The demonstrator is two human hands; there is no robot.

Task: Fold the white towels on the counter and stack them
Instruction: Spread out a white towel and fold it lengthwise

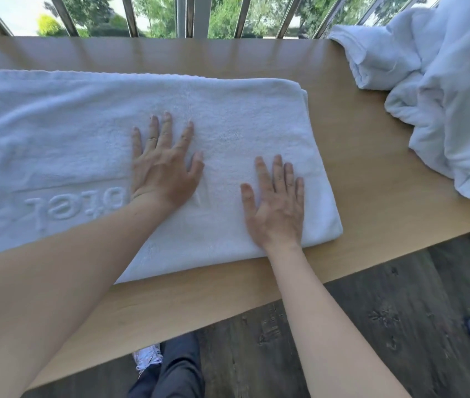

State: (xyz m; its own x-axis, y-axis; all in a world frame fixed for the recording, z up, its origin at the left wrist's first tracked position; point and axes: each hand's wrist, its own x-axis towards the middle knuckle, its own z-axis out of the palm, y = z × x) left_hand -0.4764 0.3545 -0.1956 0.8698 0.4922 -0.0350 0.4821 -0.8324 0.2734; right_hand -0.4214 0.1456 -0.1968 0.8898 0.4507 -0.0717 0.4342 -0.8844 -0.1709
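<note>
On the smooth wooden counter (371, 156), left hand (164, 168) and right hand (278, 208) press flat, fingers straight, on the fluffy folded towel (228, 110).

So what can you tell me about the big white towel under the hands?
The white towel looks soft and fluffy. It lies flat and folded over on the wooden counter, its right end a neat doubled edge, its left end out of view. It bears raised letters, upside down. The left hand and the right hand rest flat on it, fingers straight.

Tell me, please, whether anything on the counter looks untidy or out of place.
Only the crumpled towel heap at the counter's right end, not yet folded. The spread towel under the left hand and right hand lies flat.
</note>
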